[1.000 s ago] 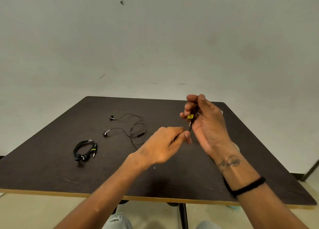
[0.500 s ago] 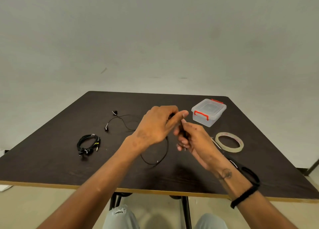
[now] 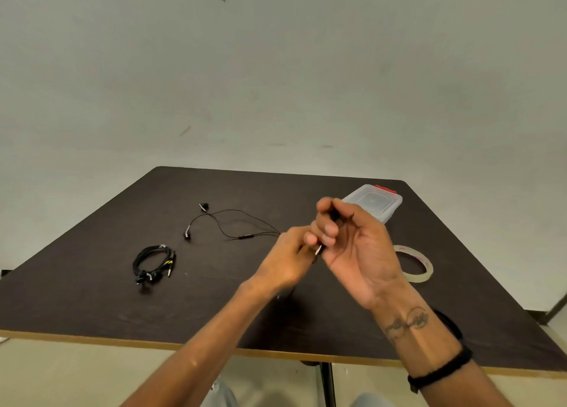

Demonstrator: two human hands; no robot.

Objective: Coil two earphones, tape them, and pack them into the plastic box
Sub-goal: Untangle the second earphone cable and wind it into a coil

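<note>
The right hand (image 3: 352, 247) pinches the earphone plug (image 3: 319, 249); the left hand (image 3: 288, 259) pinches its cable beside it. The loose earphone (image 3: 227, 225) trails far-left from both hands, nearer the left one.

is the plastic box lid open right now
No, the lid sits flat and closed on the plastic box at the table's far right, behind the right hand.

Bare indoor room, looks like a plain workroom or office, can't narrow further. 1 dark laminate table (image 3: 92, 299) with light edge banding on a metal leg (image 3: 327, 385), scuffed blank wall (image 3: 276, 69), pale floor (image 3: 61, 376).
</note>
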